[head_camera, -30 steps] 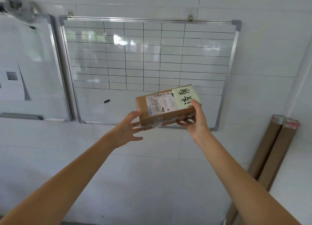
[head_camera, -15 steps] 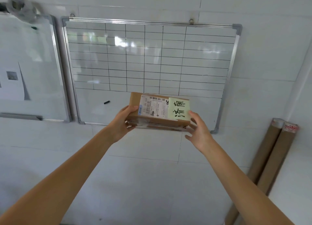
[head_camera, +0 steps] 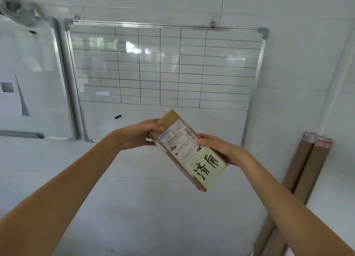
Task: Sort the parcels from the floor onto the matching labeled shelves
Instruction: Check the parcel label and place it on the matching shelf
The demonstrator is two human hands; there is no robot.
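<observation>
A small brown cardboard parcel (head_camera: 178,150) is held up in front of the wall by both hands. It carries a white shipping label and a pale green note (head_camera: 206,168) with black handwritten characters. The parcel is tilted, its noted end pointing down towards me. My left hand (head_camera: 140,133) grips its far left corner, thumb on top. My right hand (head_camera: 221,148) holds its right edge, thumb on the label. No shelves or floor parcels are in view.
A gridded whiteboard (head_camera: 165,67) hangs on the white tiled wall straight ahead, with a second whiteboard (head_camera: 28,79) to its left. Two brown cardboard tubes (head_camera: 305,169) lean in the right corner.
The parcel went from lying level to turned clockwise, its noted end now low and near me. My left hand closed on its far corner and my right hand shifted along its right edge.
</observation>
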